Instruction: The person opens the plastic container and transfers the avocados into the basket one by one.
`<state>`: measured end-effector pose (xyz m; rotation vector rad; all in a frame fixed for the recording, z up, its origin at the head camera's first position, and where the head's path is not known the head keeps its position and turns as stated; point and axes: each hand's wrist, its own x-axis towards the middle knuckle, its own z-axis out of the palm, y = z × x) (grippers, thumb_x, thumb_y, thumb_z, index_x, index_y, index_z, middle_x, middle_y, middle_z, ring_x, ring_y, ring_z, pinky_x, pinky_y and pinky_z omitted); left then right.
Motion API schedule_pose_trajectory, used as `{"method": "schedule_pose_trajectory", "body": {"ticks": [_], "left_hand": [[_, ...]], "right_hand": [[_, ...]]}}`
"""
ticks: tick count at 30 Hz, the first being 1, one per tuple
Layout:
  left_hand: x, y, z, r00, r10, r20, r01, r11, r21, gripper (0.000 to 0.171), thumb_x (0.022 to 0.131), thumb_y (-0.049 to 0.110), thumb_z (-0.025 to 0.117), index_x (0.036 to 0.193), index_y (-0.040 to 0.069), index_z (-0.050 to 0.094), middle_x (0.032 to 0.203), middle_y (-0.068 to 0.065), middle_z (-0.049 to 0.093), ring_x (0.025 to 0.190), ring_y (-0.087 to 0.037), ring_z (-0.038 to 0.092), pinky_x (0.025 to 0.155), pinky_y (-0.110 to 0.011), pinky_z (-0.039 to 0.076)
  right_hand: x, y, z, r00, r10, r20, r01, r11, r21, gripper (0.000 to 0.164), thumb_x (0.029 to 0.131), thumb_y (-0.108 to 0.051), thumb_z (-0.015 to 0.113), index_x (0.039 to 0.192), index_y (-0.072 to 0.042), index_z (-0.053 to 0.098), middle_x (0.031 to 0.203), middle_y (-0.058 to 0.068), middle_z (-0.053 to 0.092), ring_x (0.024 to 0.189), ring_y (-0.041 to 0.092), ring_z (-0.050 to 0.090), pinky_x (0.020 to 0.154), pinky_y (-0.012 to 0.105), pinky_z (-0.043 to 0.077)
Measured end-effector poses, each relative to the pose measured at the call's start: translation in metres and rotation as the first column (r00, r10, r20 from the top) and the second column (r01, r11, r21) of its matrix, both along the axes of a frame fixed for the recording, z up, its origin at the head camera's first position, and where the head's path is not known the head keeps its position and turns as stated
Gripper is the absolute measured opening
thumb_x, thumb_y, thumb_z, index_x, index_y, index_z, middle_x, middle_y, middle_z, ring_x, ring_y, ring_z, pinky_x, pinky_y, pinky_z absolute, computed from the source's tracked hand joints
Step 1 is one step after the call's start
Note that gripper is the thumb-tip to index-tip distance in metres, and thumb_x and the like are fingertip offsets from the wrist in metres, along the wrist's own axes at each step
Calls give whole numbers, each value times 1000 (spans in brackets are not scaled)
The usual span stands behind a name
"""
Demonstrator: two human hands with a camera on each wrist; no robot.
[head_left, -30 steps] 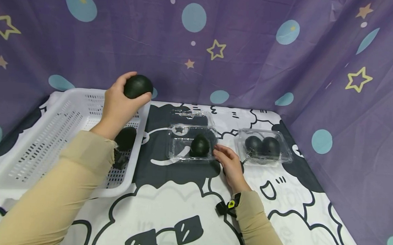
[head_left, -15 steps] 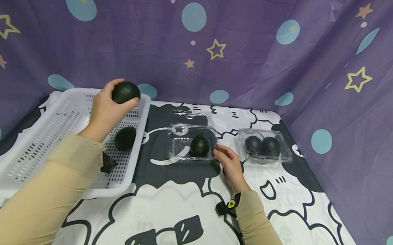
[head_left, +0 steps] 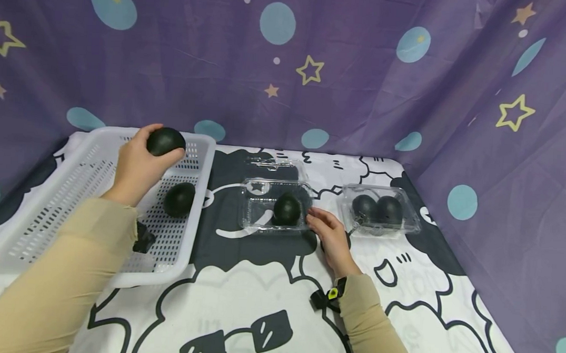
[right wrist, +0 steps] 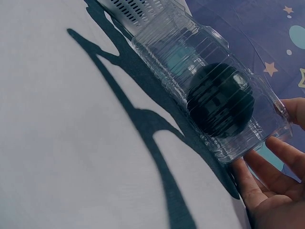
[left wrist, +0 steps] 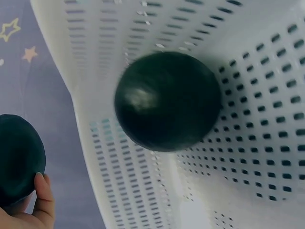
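Head view: the left hand [head_left: 138, 165] grips one dark round item [head_left: 167, 141] above the white basket [head_left: 201, 204], near its far right part; a loose item [head_left: 180, 199] lies inside by the right wall. The right hand [head_left: 332, 239] sets its fingertips against the right end of an open clear box [head_left: 258, 202] holding a boxed item [head_left: 287, 209]. Further right, a second clear box [head_left: 410, 222], apparently closed, contains a pair of items [head_left: 389, 210]. Count: five dark items, two clear boxes, one basket. Step in hand, as judged: handling one item over the basket while the open box is steadied. The next move calls for a secure hold on smooth curves and clearance from the basket wall. Left wrist view: two items, one grasped, one in the basket. Right wrist view: one item in the box; fingers touch its end, not wrapped round it.
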<state>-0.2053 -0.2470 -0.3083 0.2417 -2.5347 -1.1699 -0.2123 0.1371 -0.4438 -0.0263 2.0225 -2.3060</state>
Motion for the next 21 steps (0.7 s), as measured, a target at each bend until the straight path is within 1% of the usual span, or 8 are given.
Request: {"method": "schedule_pose_trajectory", "body": {"ticks": [7,11,21], "left_hand": [[0,-8,-7,1000,18,22,-18,1000,-12,79,91,50,59,156,16,31,146,-26,46,116,-42,53,93,-57,47],[0,-10,-10,999,22,26,-21,999,-35,79,91,49,59,156,14,31,144,-28,48,114,-43,53,91,-57,48],[-3,-15,-17,996,21,85,-14,997,-82,82,91,48,62,156,10,29,144,-30,46,118,-47,52,93,-61,46]], "right_hand": [[1,0,1,1000,11,-1,-11,1000,0,44,96,-9,60,137,3,53,142,23,53,102,1,65,92,20,51],[0,1,0,1000,10,1,-10,1000,1,43,96,-9,61,137,3,54,142,23,53,102,1,65,92,20,52],[-1,1,-1,1000,14,5,-14,1000,19,44,97,-11,61,138,2,54,142,22,54,103,1,65,93,20,51]]}}
